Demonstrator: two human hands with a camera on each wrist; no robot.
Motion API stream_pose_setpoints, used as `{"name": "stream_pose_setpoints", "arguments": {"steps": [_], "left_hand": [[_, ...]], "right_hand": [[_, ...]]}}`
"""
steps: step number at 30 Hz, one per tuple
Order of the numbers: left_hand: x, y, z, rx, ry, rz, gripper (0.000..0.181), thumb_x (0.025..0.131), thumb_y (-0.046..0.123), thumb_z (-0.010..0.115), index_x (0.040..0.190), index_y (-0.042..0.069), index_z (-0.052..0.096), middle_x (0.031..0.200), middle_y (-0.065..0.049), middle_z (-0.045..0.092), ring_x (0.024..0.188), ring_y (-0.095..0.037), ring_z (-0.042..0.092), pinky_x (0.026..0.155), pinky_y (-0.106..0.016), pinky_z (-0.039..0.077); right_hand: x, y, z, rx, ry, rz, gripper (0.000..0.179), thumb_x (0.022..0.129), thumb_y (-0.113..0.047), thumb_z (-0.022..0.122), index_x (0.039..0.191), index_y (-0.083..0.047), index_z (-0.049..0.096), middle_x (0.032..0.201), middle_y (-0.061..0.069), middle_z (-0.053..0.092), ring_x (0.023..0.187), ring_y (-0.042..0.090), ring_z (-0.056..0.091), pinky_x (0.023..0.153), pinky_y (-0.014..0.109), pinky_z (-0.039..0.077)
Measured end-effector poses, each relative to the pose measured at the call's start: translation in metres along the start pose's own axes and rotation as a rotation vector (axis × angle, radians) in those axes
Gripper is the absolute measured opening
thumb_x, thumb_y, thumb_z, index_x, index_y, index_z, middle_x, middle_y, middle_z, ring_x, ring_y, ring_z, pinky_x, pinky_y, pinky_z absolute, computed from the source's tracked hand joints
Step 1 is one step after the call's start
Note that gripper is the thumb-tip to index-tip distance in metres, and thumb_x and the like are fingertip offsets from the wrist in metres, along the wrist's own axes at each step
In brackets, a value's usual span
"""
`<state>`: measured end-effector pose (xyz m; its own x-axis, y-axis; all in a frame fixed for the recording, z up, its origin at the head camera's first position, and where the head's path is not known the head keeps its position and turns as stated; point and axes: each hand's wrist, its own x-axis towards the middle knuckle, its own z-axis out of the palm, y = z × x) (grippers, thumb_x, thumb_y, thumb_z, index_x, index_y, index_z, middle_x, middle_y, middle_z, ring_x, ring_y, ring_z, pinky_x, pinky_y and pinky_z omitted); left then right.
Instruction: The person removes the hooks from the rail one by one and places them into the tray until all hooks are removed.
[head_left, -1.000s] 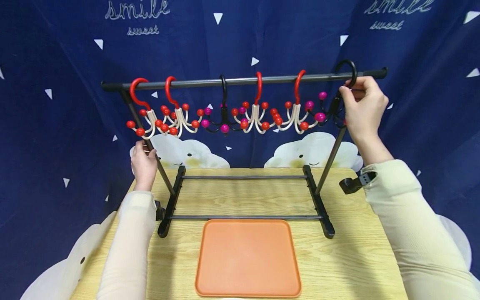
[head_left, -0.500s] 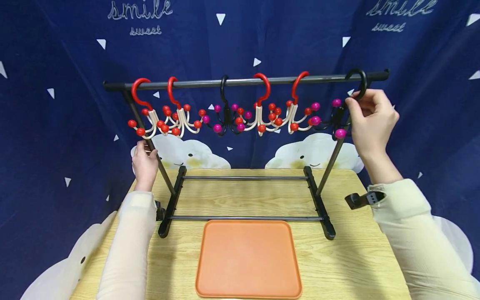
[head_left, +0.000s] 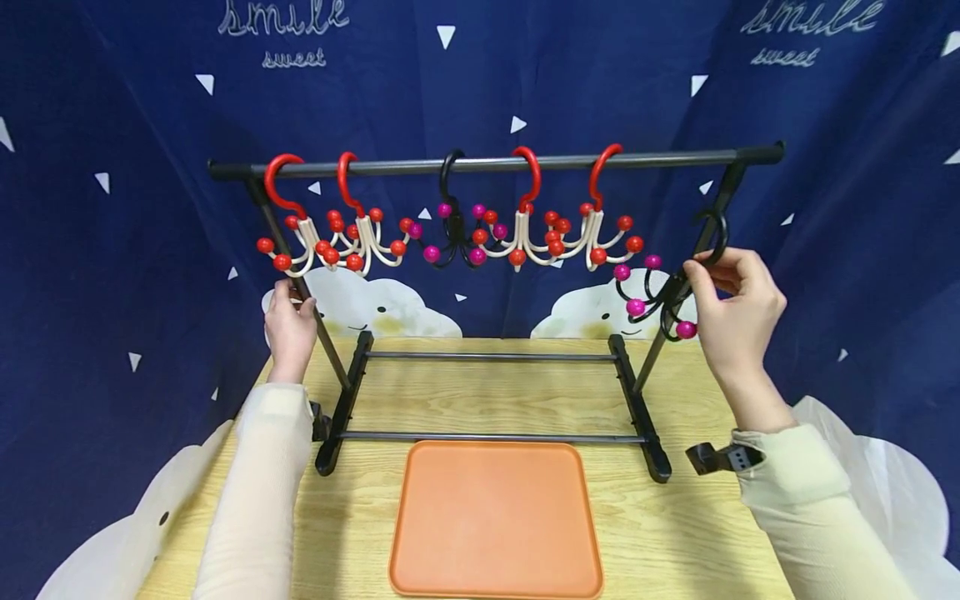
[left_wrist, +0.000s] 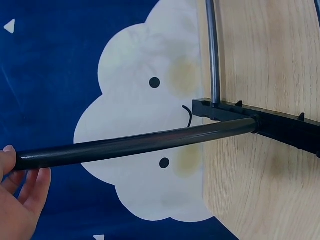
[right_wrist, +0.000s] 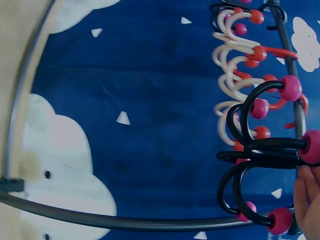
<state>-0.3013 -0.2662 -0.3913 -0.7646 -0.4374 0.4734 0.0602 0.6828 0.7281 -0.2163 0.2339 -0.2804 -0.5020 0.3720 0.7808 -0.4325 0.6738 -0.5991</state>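
Observation:
My left hand holds the left upright post of the clothes rack, thumb on one side and fingers on the other. With my right hand I pinch a black multi-hook hanger with magenta ball tips by its curved black hook. That hanger is off the bar, below its right end and in front of the right post. On the rack's top bar hang several white hangers with red hooks and red balls, such as the white hanger, and one black hanger in the middle.
An orange tray lies on the wooden table in front of the rack's base. The black base feet stand on the table, joined by two rods. A dark blue curtain with white clouds hangs behind.
My right hand has taken the black hanger off the right end of the bar and lowered it. The hangers on the bar swung a little. My left hand stays on the post.

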Motion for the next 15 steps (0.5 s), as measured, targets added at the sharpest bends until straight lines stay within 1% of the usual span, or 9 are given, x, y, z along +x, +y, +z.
{"name": "stream_pose_setpoints", "arguments": {"steps": [6,10,13,15], "left_hand": [[0.001,-0.001,0.000,0.004,-0.022,-0.024,0.030,0.089,0.009,0.054,0.118,0.005,0.046,0.109,-0.018,0.060,0.096,-0.034,0.060,0.085,-0.047,0.042],[0.001,-0.002,0.000,0.015,-0.032,-0.047,0.030,0.090,0.011,0.054,0.118,0.007,0.046,0.108,-0.016,0.061,0.096,-0.033,0.060,0.085,-0.047,0.042],[0.000,-0.001,0.000,0.018,-0.030,-0.052,0.030,0.090,0.012,0.054,0.118,0.008,0.046,0.108,-0.016,0.062,0.096,-0.033,0.060,0.084,-0.048,0.042],[0.000,0.000,0.000,0.017,-0.030,-0.049,0.030,0.090,0.012,0.054,0.118,0.008,0.046,0.108,-0.016,0.062,0.096,-0.033,0.060,0.084,-0.048,0.041]], "right_hand": [[-0.034,0.014,0.001,0.023,-0.027,0.011,0.019,0.078,-0.014,0.071,0.089,0.001,0.066,0.084,0.010,0.066,0.073,-0.014,0.056,0.067,0.005,0.043],[-0.058,0.020,0.005,0.038,-0.073,0.028,0.019,0.078,-0.012,0.070,0.090,0.001,0.065,0.085,0.012,0.067,0.073,-0.015,0.055,0.068,0.005,0.043],[-0.072,0.022,0.006,0.046,-0.113,0.048,0.018,0.079,-0.010,0.069,0.092,0.002,0.065,0.085,0.013,0.067,0.073,-0.016,0.054,0.069,0.004,0.043],[-0.081,0.023,0.008,0.050,-0.131,0.073,0.018,0.079,-0.008,0.069,0.093,0.002,0.064,0.084,0.014,0.067,0.073,-0.017,0.054,0.064,0.003,0.042]]}}
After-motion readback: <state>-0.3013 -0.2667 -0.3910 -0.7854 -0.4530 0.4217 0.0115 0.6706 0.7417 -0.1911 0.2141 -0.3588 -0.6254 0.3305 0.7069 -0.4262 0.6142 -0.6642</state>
